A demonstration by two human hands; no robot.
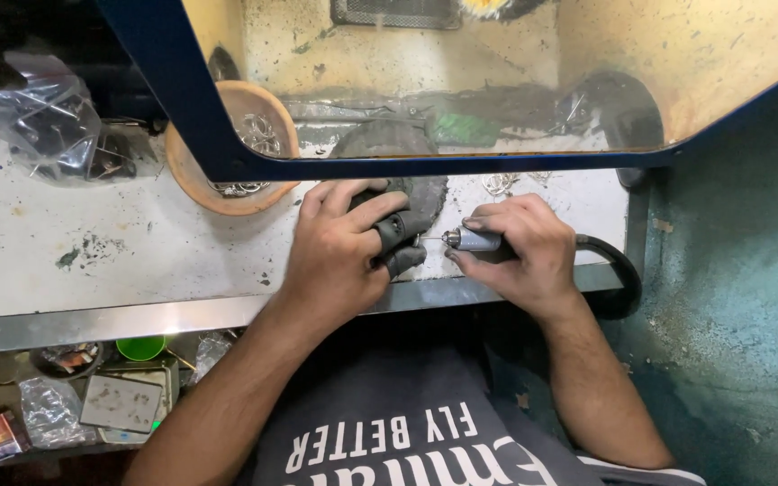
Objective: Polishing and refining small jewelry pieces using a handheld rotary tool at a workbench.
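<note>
Left hand (339,247): grip pinching small piece; brace it on surface (92,252).
Right hand (520,252): grip wrapped round rotary tool (472,239); keep tip steady, light.

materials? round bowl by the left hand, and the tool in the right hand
Round tan bowl: looks like matte plastic or fired clay, dull even rim; can't tell which. Silver pen-shaped rotary tool in the right hand: metal, going by the bright glint on its chuck.
</note>
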